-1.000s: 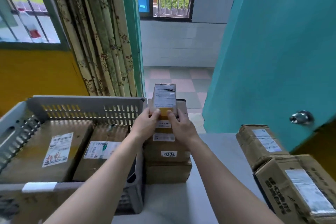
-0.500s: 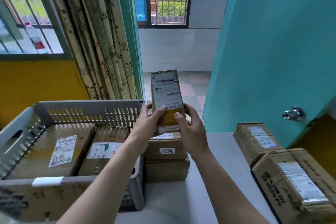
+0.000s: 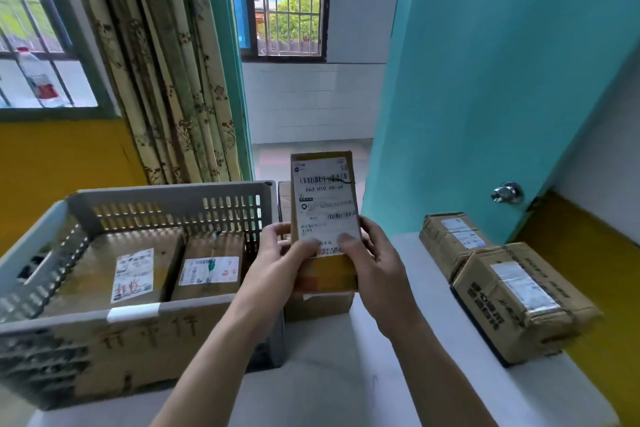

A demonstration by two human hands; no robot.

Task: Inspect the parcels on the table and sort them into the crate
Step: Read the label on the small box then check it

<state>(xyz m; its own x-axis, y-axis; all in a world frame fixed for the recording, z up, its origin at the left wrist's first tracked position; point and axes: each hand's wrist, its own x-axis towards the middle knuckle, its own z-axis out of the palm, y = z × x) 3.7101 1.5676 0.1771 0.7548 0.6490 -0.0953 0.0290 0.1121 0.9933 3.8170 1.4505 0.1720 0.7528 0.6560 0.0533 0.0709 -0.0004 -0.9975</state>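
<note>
Above the white table [image 3: 398, 374], between both hands: 1 narrow cardboard parcel [image 3: 323, 218], upright, white shipping label [image 3: 325, 204] turned toward the camera, barcodes readable near the label's top and middle. Left hand [image 3: 280, 263] curled round the parcel's lower left edge, thumb pressed on the label's bottom; right hand [image 3: 374, 263] curled round the lower right edge, thumb likewise on the label. Held clear of the table, just right of the grey slotted crate [image 3: 166, 204] and in front of a short stack of brown boxes [image 3: 318, 305] standing against the crate's right wall; only the stack's lower front and a strip behind the parcel visible.

Inside the crate: 2 labelled boxes flat on the bottom, a larger one [image 3: 104, 274] on the left, a smaller one [image 3: 207, 267] touching its right side. Strip of white tape [image 3: 133, 312] on the crate's near rim.

On the table's right side, well apart from the hands: 2 more cardboard parcels, the nearer large one [image 3: 519, 305] with black print and a label on top, the farther smaller one [image 3: 450, 239] just behind it, touching or nearly so.

Behind all this: patterned curtain [image 3: 162, 80], barred window [image 3: 291, 0], teal door [image 3: 485, 80] with a metal knob [image 3: 506, 191].
</note>
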